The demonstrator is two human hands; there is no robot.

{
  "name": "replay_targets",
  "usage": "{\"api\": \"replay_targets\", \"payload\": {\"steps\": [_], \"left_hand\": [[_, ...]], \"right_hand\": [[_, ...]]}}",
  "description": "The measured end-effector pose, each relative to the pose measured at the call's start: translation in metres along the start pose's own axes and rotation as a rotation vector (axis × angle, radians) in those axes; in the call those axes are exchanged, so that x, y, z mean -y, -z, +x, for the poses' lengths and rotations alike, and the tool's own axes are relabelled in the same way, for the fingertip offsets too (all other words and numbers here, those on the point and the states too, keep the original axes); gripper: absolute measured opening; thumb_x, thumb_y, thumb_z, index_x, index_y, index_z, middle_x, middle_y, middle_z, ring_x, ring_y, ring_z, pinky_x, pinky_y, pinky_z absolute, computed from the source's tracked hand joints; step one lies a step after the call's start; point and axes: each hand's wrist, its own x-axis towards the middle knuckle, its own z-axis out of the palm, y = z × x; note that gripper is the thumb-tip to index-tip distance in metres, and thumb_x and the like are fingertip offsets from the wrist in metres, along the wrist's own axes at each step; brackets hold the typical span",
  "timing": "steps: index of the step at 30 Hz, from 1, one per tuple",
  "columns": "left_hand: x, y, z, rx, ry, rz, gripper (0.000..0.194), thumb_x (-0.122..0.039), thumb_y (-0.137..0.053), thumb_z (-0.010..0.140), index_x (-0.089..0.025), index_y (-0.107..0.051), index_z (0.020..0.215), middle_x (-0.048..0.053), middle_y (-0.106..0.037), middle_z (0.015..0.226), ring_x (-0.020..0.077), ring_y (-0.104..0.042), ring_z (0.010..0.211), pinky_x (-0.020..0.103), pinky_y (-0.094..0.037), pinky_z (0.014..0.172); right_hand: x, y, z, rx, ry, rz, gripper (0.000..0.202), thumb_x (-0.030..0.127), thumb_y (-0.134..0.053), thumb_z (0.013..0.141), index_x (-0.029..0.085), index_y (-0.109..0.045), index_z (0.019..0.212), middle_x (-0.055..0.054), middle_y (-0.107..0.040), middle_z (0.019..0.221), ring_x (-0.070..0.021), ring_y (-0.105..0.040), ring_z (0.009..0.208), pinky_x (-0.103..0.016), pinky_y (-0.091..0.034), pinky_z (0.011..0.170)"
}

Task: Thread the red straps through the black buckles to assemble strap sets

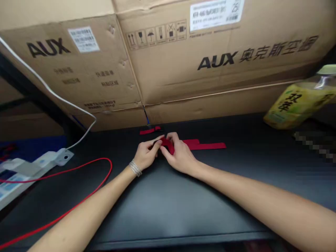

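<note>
My left hand (147, 154): forearm running up and inward from the lower left, silver bracelet (135, 168) of several strands at the wrist, thumb and forefinger pinched on the left end of a curved red strap (167, 142), remaining fingers curled under. My right hand (181, 154): forearm entering from the lower right, wrist low near the bench (168, 199), back of the hand upward, thumb and bent fingers closed round the right part of the same strap; both hands close together, fingertips nearly meeting. The curved red strap, the landmark here: fabric-like, bent in an arch, partly covered by my fingers, a dark patch at its left end, held above the far half of the bench. Right of it: flat red strips (207, 145), straight, lying on the bench, one reaching farther right than the other, their left ends passing behind my right hand. Beyond it, slightly left: a small red strap (150, 131) with black parts, flat near the cardboard boxes (223, 45). Far left of it: white power strip (34, 171) and a looped red cable (109, 164). Far right of it: yellow-labelled bottle (296, 103), tilted, greenish cap.
</note>
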Motion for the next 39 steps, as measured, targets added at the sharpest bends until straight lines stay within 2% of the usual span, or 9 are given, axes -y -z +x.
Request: {"api": "replay_targets", "payload": {"steps": [2, 6, 11, 20, 31, 39], "left_hand": [[0.0003, 0.0, -0.0001, 0.0, 0.003, -0.003, 0.049, -0.046, -0.046, 0.086, -0.009, -0.065, 0.113, -0.003, -0.048, 0.047, 0.0087, -0.04, 0.044, 0.02, -0.033, 0.046], [0.002, 0.0002, -0.0007, 0.003, 0.009, -0.036, 0.05, -0.046, -0.043, 0.089, -0.01, -0.063, 0.116, -0.004, -0.046, 0.046, 0.0097, -0.041, 0.046, 0.021, -0.034, 0.048], [0.0037, 0.0002, -0.0005, 0.005, 0.011, -0.073, 0.051, -0.048, -0.039, 0.09, -0.011, -0.063, 0.116, -0.003, -0.047, 0.049, 0.0101, -0.044, 0.047, 0.021, -0.036, 0.05], [0.0056, -0.0004, -0.0012, 0.019, 0.036, -0.085, 0.05, -0.048, -0.04, 0.089, -0.012, -0.063, 0.116, -0.001, -0.052, 0.054, 0.0104, -0.045, 0.048, 0.022, -0.038, 0.051], [0.0014, 0.0013, -0.0001, -0.003, 0.044, -0.109, 0.052, -0.049, -0.042, 0.088, -0.011, -0.064, 0.115, -0.003, -0.048, 0.049, 0.0094, -0.043, 0.047, 0.021, -0.035, 0.049], [0.0047, 0.0031, 0.0022, -0.013, 0.066, -0.183, 0.051, -0.051, -0.042, 0.087, -0.013, -0.066, 0.114, -0.002, -0.052, 0.051, 0.0108, -0.044, 0.049, 0.022, -0.038, 0.053]], "right_hand": [[-0.0009, -0.0003, 0.0, 0.037, 0.068, -0.04, 0.014, 0.028, -0.046, 0.09, 0.02, -0.051, 0.099, -0.004, -0.058, 0.087, -0.0159, -0.055, 0.076, -0.026, -0.04, 0.07], [-0.003, -0.0009, -0.0005, 0.086, 0.087, -0.121, 0.016, 0.028, -0.045, 0.091, 0.019, -0.059, 0.093, -0.004, -0.054, 0.082, -0.0155, -0.051, 0.075, -0.027, -0.039, 0.071], [-0.0028, -0.0008, -0.0012, 0.105, 0.102, -0.081, 0.018, 0.026, -0.047, 0.091, 0.019, -0.06, 0.1, -0.004, -0.054, 0.085, -0.0152, -0.051, 0.078, -0.027, -0.04, 0.073], [-0.0042, -0.0018, -0.0006, 0.121, 0.168, -0.044, 0.014, 0.022, -0.047, 0.089, 0.017, -0.06, 0.085, -0.002, -0.046, 0.077, -0.0146, -0.047, 0.073, -0.026, -0.039, 0.068], [-0.0026, 0.001, -0.0002, 0.188, 0.233, -0.006, 0.014, 0.022, -0.047, 0.089, 0.016, -0.058, 0.085, -0.004, -0.045, 0.083, -0.0147, -0.046, 0.076, -0.027, -0.041, 0.069], [-0.0034, 0.0005, -0.0017, 0.196, 0.297, 0.017, 0.015, 0.023, -0.048, 0.089, 0.015, -0.06, 0.095, -0.006, -0.045, 0.089, -0.0148, -0.047, 0.076, -0.029, -0.044, 0.072]]}}
